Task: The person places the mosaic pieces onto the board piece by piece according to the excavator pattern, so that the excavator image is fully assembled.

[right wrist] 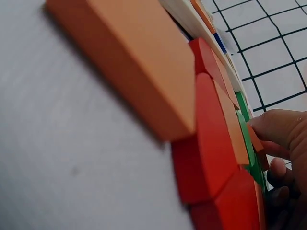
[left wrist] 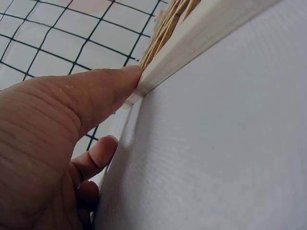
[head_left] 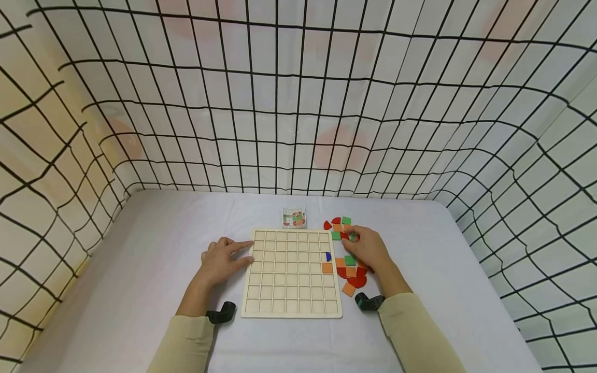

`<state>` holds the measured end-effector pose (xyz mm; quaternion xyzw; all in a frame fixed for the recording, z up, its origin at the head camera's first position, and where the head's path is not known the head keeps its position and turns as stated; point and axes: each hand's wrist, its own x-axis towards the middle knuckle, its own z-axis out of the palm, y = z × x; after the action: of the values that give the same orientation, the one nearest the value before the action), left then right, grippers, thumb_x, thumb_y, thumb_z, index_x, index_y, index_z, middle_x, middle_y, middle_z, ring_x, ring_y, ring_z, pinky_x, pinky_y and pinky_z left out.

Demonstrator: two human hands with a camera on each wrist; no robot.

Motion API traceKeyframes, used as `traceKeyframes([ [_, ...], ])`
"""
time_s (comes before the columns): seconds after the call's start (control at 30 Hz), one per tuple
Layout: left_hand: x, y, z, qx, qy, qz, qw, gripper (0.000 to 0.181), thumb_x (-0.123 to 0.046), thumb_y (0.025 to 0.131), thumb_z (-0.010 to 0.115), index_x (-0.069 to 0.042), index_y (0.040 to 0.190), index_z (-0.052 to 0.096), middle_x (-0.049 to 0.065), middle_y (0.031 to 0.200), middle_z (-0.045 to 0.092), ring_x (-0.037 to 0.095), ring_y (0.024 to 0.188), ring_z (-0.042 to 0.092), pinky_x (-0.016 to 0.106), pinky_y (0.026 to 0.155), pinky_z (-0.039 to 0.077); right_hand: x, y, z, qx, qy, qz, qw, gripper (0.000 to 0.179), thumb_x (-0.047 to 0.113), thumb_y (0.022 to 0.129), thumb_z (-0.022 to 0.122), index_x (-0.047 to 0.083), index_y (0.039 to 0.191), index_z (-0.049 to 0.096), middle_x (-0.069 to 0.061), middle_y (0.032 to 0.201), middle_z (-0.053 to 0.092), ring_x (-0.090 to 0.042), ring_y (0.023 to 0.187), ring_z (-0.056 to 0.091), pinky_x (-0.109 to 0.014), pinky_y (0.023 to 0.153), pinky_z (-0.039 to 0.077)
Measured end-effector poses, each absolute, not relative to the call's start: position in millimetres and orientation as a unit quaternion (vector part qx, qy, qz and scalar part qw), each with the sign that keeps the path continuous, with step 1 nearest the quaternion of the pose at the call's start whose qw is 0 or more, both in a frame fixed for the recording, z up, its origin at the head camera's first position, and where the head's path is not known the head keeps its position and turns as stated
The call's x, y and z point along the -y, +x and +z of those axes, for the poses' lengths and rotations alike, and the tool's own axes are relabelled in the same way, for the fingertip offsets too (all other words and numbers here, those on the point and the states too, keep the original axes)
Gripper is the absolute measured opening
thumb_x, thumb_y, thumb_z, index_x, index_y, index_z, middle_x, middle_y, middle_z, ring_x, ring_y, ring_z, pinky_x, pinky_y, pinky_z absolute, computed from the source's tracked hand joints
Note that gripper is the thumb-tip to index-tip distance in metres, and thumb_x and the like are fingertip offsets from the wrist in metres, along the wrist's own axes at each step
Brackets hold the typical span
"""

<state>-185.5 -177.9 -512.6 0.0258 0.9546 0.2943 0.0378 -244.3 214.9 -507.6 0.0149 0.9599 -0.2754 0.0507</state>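
A pale wooden board (head_left: 291,313) with a grid of square cells lies on the table. In its rightmost column sit a blue half-round piece (head_left: 328,257) and, just below, an orange square tile (head_left: 327,268). My left hand (head_left: 221,261) touches the board's left edge with thumb and forefinger extended; its other fingers are bent. Among the loose pieces right of the board, my right hand (head_left: 370,248) has thumb and forefinger around a red piece (head_left: 344,235) and a green piece (head_left: 353,237). Whether it pinches either is unclear; the right wrist view partly hides the fingertips.
Beyond the board lies a small card (head_left: 294,218) with a printed coloured pattern. More red, orange and green pieces lie along the board's right side, including a red round-edged piece (head_left: 357,282) and an orange tile (head_left: 349,289). Black wire mesh (head_left: 289,129) surrounds the white table.
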Motion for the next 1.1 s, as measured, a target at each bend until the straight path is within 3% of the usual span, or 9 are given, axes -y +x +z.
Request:
traceKeyframes([
  [0.27, 178.0, -186.2, -513.4, -0.955, 0.03, 0.294, 0.037, 0.05, -0.047, 0.091, 0.072, -0.031, 0.138, 0.066, 0.009, 0.118, 0.057, 0.025, 0.097, 0.045, 0.044, 0.079, 0.029, -213.9, -243.9, -505.9, -0.956, 0.023, -0.286, 0.06, 0.046, 0.04, 0.092, 0.073, 0.016, 0.131, 0.068, -0.006, 0.092, 0.055, -0.023, 0.093, 0.051, -0.035, 0.073, 0.039],
  [0.63, 178.5, -185.0, -511.0, -0.955, 0.026, 0.293, 0.042, 0.049, -0.046, 0.092, 0.072, -0.031, 0.138, 0.066, 0.01, 0.119, 0.056, 0.025, 0.097, 0.045, 0.044, 0.079, 0.029, -215.5, -242.2, -508.3, -0.954, 0.012, -0.296, 0.051, 0.036, 0.039, 0.093, 0.073, 0.014, 0.118, 0.07, -0.004, 0.084, 0.053, -0.022, 0.084, 0.051, -0.034, 0.073, 0.038],
  [1.1, 177.6, -183.5, -511.4, -0.952, 0.028, 0.301, 0.039, 0.049, -0.046, 0.092, 0.072, -0.031, 0.138, 0.066, 0.01, 0.117, 0.056, 0.025, 0.097, 0.044, 0.043, 0.079, 0.028, -211.0, -227.3, -497.3, -0.957, -0.009, -0.289, 0.028, 0.032, 0.037, 0.092, 0.076, 0.014, 0.112, 0.071, -0.004, 0.076, 0.051, -0.02, 0.073, 0.05, -0.03, 0.06, 0.038],
])
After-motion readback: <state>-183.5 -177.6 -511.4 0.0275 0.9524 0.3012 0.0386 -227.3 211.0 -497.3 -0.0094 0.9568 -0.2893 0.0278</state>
